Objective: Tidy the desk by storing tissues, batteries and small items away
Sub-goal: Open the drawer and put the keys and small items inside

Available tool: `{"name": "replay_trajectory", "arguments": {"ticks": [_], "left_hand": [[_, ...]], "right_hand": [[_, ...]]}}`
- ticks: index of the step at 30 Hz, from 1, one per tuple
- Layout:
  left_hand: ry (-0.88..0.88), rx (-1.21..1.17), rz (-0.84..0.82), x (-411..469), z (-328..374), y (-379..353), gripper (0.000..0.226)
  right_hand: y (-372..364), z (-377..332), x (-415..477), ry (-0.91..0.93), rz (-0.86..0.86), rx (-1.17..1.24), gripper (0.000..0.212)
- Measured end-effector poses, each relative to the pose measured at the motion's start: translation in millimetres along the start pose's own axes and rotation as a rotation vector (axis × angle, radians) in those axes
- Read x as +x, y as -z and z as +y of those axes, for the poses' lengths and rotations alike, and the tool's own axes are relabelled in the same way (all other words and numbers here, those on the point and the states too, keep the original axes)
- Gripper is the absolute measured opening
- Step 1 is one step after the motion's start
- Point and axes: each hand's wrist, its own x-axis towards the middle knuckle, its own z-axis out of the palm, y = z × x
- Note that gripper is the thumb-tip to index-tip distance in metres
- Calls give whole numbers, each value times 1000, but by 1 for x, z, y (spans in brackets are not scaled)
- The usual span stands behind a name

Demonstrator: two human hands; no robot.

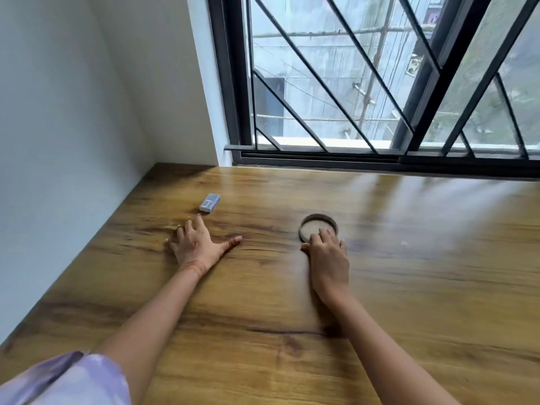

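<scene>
A small blue-and-white packet [209, 203] lies flat on the wooden desk [409, 258] near the back left. My left hand [198, 244] rests palm down on the desk just in front of it, fingers spread, fingertips short of the packet, holding nothing. A grey-brown ring, like a tape core [317, 222], lies flat near the middle. My right hand [328, 255] lies over the ring's near edge, fingertips touching its rim and inside; no grip shows.
A white wall [58, 141] bounds the desk on the left. A barred, dark-framed window [380, 83] runs along the back edge. A tiny white speck [404, 244] lies right of the ring. A lilac sleeve [73, 381] shows at the bottom left.
</scene>
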Motion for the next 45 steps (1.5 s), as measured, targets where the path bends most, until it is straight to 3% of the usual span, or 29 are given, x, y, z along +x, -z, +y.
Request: {"name": "replay_trajectory", "arguments": {"ticks": [11, 17, 24, 29, 34, 39, 42, 45], "left_hand": [[96, -265, 340, 66, 9, -30, 41], [59, -514, 350, 32, 0, -22, 35], [44, -674, 327, -69, -17, -2, 35], [-5, -826, 223, -163, -54, 16, 30], [-22, -703, 281, -281, -98, 42, 33], [144, -544, 204, -356, -145, 42, 34], [245, -423, 73, -365, -174, 31, 34], [202, -243, -32, -359, -199, 13, 38]], "right_hand": [[-1, -3, 3, 21, 158, -12, 26], [11, -4, -3, -56, 120, 137, 4], [32, -8, -51, -97, 154, 436, 7], [63, -30, -134, -130, 97, 495, 6], [96, -69, -241, -22, 19, 525, 11], [103, -94, -337, 180, 57, 413, 6], [85, -99, -368, 239, -93, 355, 3], [62, -104, -383, 279, -264, 231, 6]]}}
